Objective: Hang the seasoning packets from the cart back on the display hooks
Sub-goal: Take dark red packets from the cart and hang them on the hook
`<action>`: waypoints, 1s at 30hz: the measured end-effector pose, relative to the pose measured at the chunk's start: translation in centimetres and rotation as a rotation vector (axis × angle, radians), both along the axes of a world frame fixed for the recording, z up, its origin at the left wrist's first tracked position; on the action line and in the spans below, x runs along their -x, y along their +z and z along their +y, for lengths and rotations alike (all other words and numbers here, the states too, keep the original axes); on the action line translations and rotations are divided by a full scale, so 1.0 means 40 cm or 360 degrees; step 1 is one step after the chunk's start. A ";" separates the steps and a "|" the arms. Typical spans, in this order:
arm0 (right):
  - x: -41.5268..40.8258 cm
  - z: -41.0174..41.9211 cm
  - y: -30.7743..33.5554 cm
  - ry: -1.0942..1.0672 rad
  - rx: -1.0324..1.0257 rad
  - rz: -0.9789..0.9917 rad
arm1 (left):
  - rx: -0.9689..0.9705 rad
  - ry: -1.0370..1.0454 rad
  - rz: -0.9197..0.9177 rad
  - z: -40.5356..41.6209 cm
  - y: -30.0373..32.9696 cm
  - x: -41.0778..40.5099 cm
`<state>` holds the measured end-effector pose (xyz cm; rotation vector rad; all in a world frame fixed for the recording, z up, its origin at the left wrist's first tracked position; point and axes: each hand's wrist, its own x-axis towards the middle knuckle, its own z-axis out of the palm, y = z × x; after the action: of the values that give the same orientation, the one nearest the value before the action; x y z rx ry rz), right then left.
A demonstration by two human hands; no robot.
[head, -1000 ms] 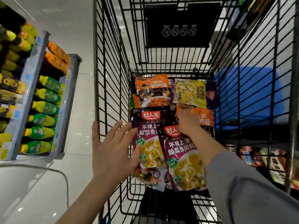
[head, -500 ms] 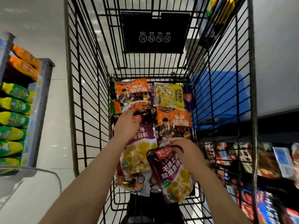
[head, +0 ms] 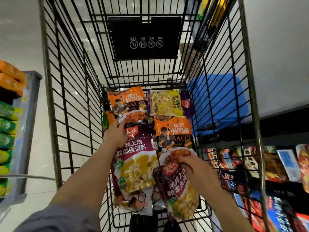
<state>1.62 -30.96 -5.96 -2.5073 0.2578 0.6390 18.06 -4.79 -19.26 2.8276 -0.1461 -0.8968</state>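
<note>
Now | left hand (head: 117, 133) grips purple packet's (head: 135, 166) top | right hand (head: 189, 162) pinches second purple packet (head: 178, 191) | both arms reach into cart (head: 66, 97)

Two purple seasoning packets (head: 133, 164) near, orange (head: 127, 104) and yellow (head: 165, 102) behind, in cart (head: 70, 97).

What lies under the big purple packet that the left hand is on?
Under the big purple packet, another packet's bottom edge pokes out near the cart's near end. The left hand grips its top; anything else beneath is covered.

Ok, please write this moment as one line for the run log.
stage: picking from cart | left hand: on top of purple packet | right hand: grips second purple packet | hung: not yet
</note>
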 end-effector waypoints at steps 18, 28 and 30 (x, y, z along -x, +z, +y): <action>0.189 0.001 0.161 -0.0121 0.0201 -0.0233 | -0.0105 -0.0685 -0.0742 -0.132 0.329 0.208; 0.418 0.022 0.406 -0.0147 0.0404 -0.0670 | 0.0541 -0.0627 -0.1179 -0.080 0.554 0.473; 0.461 0.008 0.475 -0.0229 0.0428 -0.0740 | 0.0728 -0.0574 -0.1287 -0.084 0.611 0.511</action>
<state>-16.83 -30.66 13.05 -2.7709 0.3628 -0.0492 -2.39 -8.15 5.18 2.5620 -0.8508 0.2760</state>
